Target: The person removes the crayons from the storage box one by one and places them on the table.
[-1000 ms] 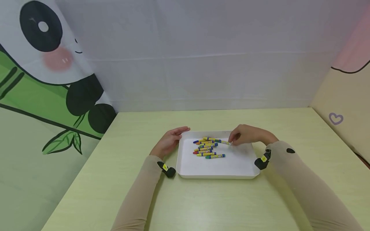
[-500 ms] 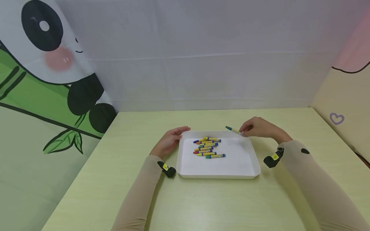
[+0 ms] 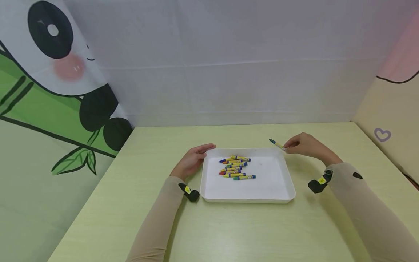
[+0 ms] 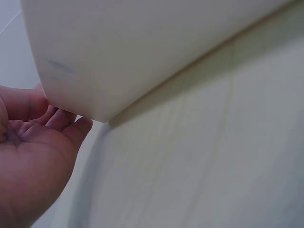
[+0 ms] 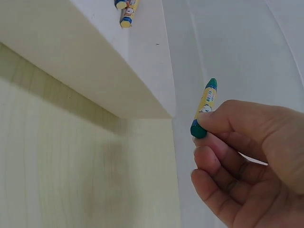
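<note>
My right hand (image 3: 302, 144) pinches a crayon (image 5: 206, 102) between thumb and fingers, its green tip pointing away. The crayon has a yellow wrapper with blue bands and is raised just beyond the far right corner of a white tray (image 3: 268, 189). My left hand (image 3: 193, 159) holds the tray's far left corner, fingers round the edge; in the left wrist view the wall (image 4: 142, 52) hides part of them. Several crayons (image 3: 234, 169) in similar yellow wrappers lie in a loose stack in the tray, with blue, orange, red, yellow and green tips showing.
The tray stands on a pale wood-grain table (image 3: 229, 233). Behind it hangs a light grey cloth backdrop (image 3: 229, 91). A panda and bamboo print (image 3: 78, 91) covers the left side, and a cream panel (image 3: 389, 120) stands at the right.
My right hand has lifted the green-tipped crayon from the right end of the stack and carried it right and away, past the tray's far edge. My left hand and the tray stay in place.
</note>
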`<action>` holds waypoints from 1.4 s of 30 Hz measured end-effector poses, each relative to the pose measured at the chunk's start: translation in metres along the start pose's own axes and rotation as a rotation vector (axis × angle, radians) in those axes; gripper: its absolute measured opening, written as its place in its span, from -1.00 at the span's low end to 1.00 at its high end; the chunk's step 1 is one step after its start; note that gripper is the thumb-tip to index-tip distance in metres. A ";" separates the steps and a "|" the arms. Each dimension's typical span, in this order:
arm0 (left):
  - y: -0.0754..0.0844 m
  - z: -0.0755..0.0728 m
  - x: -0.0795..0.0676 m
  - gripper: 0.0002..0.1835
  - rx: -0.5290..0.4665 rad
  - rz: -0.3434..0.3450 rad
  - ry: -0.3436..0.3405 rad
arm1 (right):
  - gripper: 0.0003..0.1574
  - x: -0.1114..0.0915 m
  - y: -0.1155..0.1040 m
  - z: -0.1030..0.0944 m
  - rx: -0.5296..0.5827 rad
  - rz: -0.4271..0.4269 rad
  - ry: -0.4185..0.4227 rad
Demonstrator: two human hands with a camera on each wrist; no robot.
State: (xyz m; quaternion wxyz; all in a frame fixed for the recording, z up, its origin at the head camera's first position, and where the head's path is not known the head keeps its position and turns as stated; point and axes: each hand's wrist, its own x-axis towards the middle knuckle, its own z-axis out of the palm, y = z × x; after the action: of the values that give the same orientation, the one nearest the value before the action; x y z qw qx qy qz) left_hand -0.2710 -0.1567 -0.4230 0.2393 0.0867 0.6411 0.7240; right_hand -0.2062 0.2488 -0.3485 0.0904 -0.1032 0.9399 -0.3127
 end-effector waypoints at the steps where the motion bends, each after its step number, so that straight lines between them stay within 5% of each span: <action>1: 0.000 0.000 0.000 -0.49 0.001 0.000 -0.002 | -0.65 -0.001 0.002 0.000 -0.001 0.008 0.006; 16: -0.001 -0.002 -0.001 -0.50 0.035 -0.003 -0.009 | -0.54 -0.013 0.032 0.004 0.007 0.113 0.015; 42: -0.004 -0.006 -0.010 -0.49 -0.009 0.006 -0.057 | -0.57 -0.029 0.043 0.029 0.055 0.230 0.011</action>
State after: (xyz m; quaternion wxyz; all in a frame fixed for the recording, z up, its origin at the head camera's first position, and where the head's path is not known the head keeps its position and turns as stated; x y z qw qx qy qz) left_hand -0.2641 -0.1667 -0.4261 0.2554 0.1080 0.6304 0.7250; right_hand -0.1772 0.2729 -0.3943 0.1234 0.0092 0.9371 -0.3263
